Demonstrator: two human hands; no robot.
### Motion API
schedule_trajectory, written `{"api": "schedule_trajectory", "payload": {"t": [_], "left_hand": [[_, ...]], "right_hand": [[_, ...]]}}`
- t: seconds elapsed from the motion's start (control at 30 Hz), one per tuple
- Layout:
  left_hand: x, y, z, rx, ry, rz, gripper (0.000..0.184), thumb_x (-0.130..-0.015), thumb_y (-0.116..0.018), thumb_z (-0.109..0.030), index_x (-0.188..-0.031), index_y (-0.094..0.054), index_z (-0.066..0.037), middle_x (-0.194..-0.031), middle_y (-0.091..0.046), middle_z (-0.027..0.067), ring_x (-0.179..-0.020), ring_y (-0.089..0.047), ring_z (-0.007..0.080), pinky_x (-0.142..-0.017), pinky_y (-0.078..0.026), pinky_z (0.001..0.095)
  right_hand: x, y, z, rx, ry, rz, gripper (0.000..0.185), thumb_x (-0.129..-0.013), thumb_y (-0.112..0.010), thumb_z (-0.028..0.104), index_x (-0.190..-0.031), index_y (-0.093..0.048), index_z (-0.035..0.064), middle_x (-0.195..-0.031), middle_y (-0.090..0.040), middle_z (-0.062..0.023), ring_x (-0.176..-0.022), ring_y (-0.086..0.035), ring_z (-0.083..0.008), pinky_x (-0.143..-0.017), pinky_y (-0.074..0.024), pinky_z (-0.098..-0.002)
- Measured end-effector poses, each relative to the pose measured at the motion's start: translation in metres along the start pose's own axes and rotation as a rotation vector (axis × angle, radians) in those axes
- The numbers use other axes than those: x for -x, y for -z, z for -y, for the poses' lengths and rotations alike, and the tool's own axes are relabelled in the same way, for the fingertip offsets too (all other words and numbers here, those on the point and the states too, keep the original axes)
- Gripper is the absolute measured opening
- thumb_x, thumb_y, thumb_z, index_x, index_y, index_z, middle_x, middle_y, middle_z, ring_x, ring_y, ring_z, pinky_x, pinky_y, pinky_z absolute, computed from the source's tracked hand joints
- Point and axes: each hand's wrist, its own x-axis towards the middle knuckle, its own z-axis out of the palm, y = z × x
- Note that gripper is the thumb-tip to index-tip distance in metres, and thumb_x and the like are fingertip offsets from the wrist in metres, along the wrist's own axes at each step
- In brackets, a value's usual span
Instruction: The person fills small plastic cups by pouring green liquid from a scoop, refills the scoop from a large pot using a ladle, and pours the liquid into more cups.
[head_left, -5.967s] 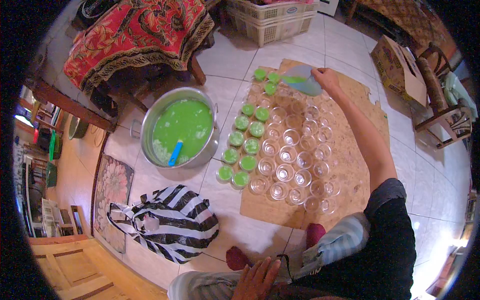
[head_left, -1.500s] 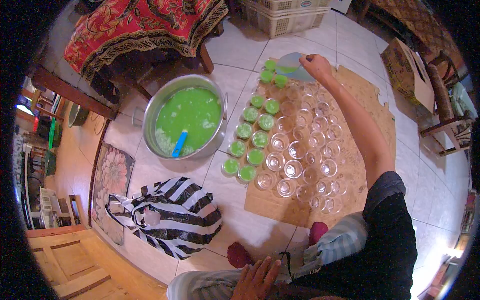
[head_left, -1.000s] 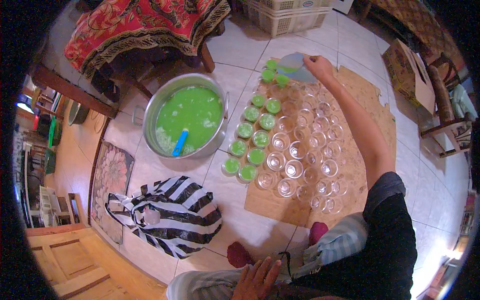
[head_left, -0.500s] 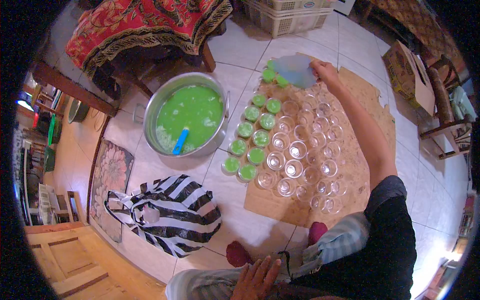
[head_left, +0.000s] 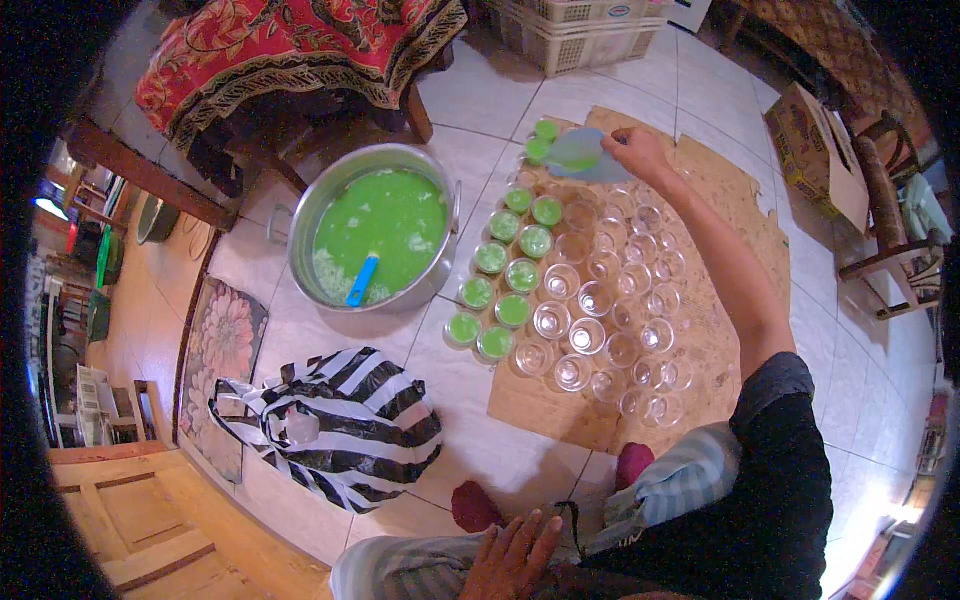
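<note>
My right hand (head_left: 640,155) grips a translucent bluish plastic pitcher (head_left: 575,155) over the far end of the cup rows. Some green liquid shows in the pitcher, which hides the cups under it. Nearer, two columns of clear plastic cups hold green liquid, one of them a filled cup (head_left: 535,241). Several cups without green liquid, such as a clear cup (head_left: 587,337), stand to their right on a cardboard sheet (head_left: 550,405). My left hand (head_left: 515,560) rests on my lap, fingers outstretched, with nothing in it.
A large metal pot (head_left: 300,215) of green liquid with a blue handle (head_left: 362,282) sticking out stands left of the cups. A black-and-white striped plastic bag (head_left: 370,430) lies before it. Stacked crates (head_left: 600,50), a cardboard box (head_left: 815,150) and a cloth-covered table (head_left: 290,60) stand around.
My right hand and the pitcher have shifted slightly left, and the pitcher's tilt has changed, with green now showing in it. My left hand stays on my lap.
</note>
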Motion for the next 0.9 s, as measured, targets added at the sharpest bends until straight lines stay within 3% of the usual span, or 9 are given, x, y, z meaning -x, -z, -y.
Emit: {"api": "schedule_trajectory", "payload": {"t": [0.53, 0.63, 0.73, 0.9], "left_hand": [[-0.004, 0.007, -0.002, 0.023, 0.011, 0.006, 0.053, -0.085, -0.049, -0.017, -0.134, -0.033, -0.006, -0.133, -0.039, 0.0201, -0.121, -0.040, 0.0349, -0.102, -0.032, 0.0469], [-0.004, 0.008, -0.002, 0.028, 0.013, 0.007, 0.053, -0.085, -0.050, -0.017, -0.134, -0.033, -0.006, -0.132, -0.039, 0.0203, -0.121, -0.040, 0.0350, -0.102, -0.032, 0.0470], [-0.004, 0.009, -0.003, 0.032, 0.015, 0.004, 0.054, -0.085, -0.050, -0.018, -0.134, -0.033, -0.006, -0.132, -0.039, 0.0205, -0.121, -0.040, 0.0352, -0.102, -0.032, 0.0471], [-0.004, 0.009, -0.003, 0.042, 0.018, 0.001, 0.054, -0.085, -0.051, -0.019, -0.134, -0.033, -0.006, -0.132, -0.039, 0.0208, -0.121, -0.040, 0.0354, -0.102, -0.032, 0.0472]], "right_hand": [[0.002, 0.012, 0.023, 0.012, 0.002, -0.048, 0.046, -0.075, -0.056, 0.040, -0.096, -0.067, 0.0010, -0.087, -0.065, -0.0216, -0.084, -0.063, -0.0338, -0.078, -0.0482, -0.0392], [0.001, 0.006, 0.014, -0.048, 0.002, -0.114, 0.047, -0.075, -0.056, 0.041, -0.096, -0.067, 0.0002, -0.084, -0.066, -0.0200, -0.079, -0.065, -0.0304, -0.072, -0.0499, -0.0376], [0.000, -0.001, -0.002, -0.304, -0.153, -0.084, 0.044, -0.076, -0.057, 0.041, -0.086, -0.067, 0.0000, -0.071, -0.064, -0.0119, -0.065, -0.062, -0.0221, -0.061, -0.0501, -0.0339], [0.011, -0.010, -0.031, -0.669, -0.104, -0.072, 0.031, -0.079, -0.055, 0.035, -0.063, -0.057, 0.0086, -0.056, -0.050, 0.0002, -0.051, -0.049, -0.0112, -0.048, -0.0430, -0.0278]]}}
